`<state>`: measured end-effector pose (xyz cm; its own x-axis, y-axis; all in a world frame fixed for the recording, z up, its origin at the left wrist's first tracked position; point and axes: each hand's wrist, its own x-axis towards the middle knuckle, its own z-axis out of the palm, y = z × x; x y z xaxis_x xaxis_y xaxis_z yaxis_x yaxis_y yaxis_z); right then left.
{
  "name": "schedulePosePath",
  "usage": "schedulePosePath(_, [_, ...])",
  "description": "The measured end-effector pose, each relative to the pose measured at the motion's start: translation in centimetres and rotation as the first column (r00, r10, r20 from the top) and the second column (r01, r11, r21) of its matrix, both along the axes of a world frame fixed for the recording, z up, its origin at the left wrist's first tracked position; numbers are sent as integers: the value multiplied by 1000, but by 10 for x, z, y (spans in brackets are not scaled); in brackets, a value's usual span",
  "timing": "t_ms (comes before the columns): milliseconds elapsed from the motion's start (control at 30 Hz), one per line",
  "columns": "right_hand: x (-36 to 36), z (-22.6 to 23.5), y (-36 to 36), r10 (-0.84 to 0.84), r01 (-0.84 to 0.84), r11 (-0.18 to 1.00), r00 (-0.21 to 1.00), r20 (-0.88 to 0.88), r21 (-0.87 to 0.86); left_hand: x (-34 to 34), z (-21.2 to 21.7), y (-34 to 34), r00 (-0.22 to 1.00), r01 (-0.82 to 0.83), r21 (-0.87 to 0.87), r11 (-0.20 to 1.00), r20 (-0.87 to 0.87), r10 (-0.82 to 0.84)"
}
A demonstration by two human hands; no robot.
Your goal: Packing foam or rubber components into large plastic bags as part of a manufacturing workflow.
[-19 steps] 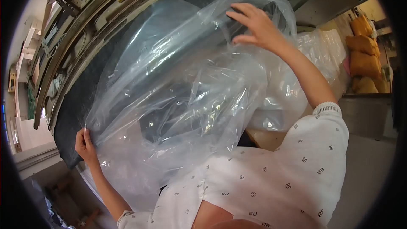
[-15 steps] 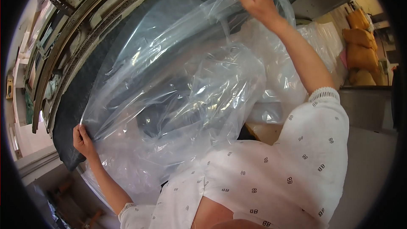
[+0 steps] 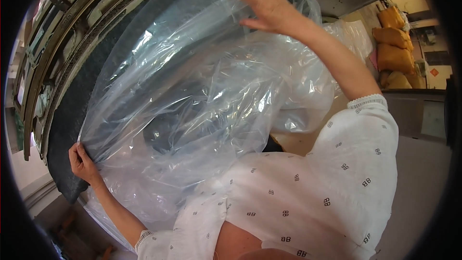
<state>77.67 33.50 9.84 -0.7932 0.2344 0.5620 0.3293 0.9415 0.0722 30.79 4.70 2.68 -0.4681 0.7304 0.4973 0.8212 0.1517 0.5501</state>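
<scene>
as left hand (image 3: 83,163) pinches clear film (image 3: 211,94), right hand (image 3: 267,6) splays

Left head-worn fisheye looks down, near, over plastic sheeting (image 3: 231,86).

Loose folds of clear plastic film (image 3: 192,98) veil much of the dark sheet (image 3: 60,163) beneath, hiding where one layer ends and another begins.
Curled fingertips of the left hand (image 3: 83,163) are out of sight at the film's edge; whether the right hand (image 3: 257,1) touches the film cannot be told. The upper edge crops the metal rails (image 3: 61,48), the lower edge the white shirt (image 3: 288,202). Brown shapes (image 3: 69,221) at lower left sink into shadow, and a small orange-red mark (image 3: 434,72) at far right is unreadable.
</scene>
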Motion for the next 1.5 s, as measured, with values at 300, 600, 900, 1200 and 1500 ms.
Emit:
schedulePosePath(300, [-32,-19,20,-459,371,646,887,50,-667,-11,4,2,958,107,-81,991,274,-81])
schedulePosePath(600, [-101,-49,107,-558,519,771,830,0,-368,14,16,12,951,-2,-63,998,308,21])
schedulePosePath(900, [-109,-64,91,-507,417,707,862,2,-571,52,54,-65,993,-116,3,993,-28,116])
schedulePosePath(1200, [-112,-79,139,-333,168,525,943,-20,-835,83,-3,-117,973,-173,-103,980,139,186])
schedulePosePath(1500, [-157,40,11,-607,-405,382,568,-556,-831,-64,29,-72,824,-382,558,737,567,-1])
